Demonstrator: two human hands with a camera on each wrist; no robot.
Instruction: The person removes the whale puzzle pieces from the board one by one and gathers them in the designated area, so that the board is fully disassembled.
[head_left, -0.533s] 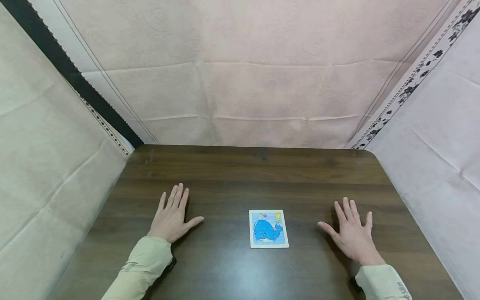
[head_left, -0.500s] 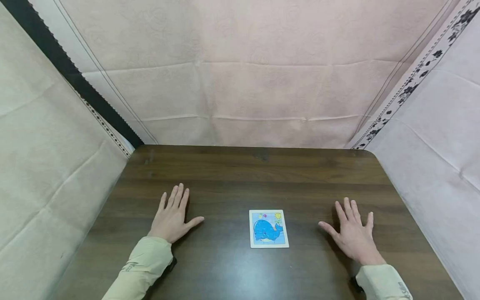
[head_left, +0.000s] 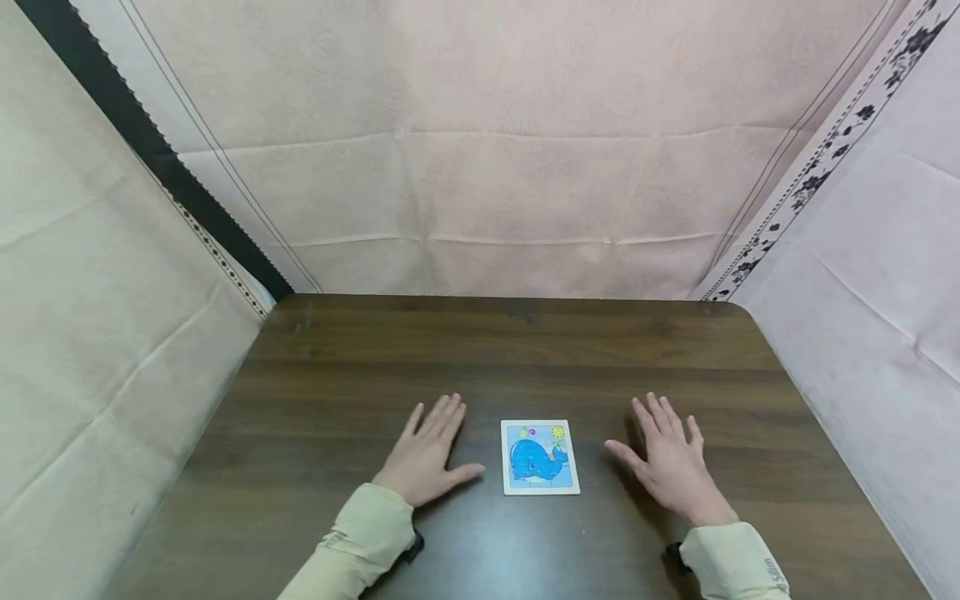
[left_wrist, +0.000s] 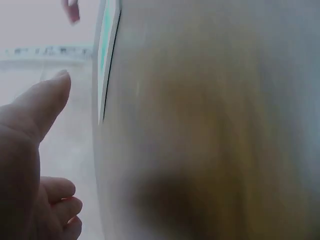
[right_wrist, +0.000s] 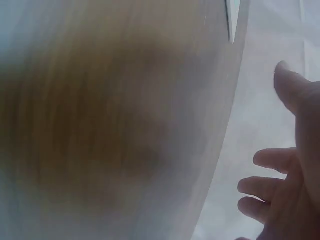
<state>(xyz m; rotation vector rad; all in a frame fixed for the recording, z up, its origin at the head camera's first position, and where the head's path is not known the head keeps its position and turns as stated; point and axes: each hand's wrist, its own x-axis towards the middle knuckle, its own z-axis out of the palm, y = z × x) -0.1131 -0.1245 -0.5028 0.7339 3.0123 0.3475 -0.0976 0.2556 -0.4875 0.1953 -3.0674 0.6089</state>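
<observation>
Flanking the whale picture card [head_left: 528,460], my two hands hold nothing. The card lies flat on the brown wooden table [head_left: 487,350], between my hands and nearer the left one. It has a white border round a blue whale, with a yellow sun at its upper right. My left hand [head_left: 422,463] has its fingers straight and mostly together, with the thumb stretched out toward the card's left edge, near it but not touching. My right hand [head_left: 673,468] is spread too, fingers a little parted, its thumb pointing at the card from the other side across a wider gap. In the left wrist view the card shows only as a thin slanted strip past my thumb; in the right wrist view just a corner shows at the top. Pale green sleeves [head_left: 367,533] cover my forearms. Beyond the table's far edge hangs pale creased cloth [head_left: 480,187], with a black band [head_left: 150,137] running down on the left and a floral border [head_left: 813,179] on the right.
</observation>
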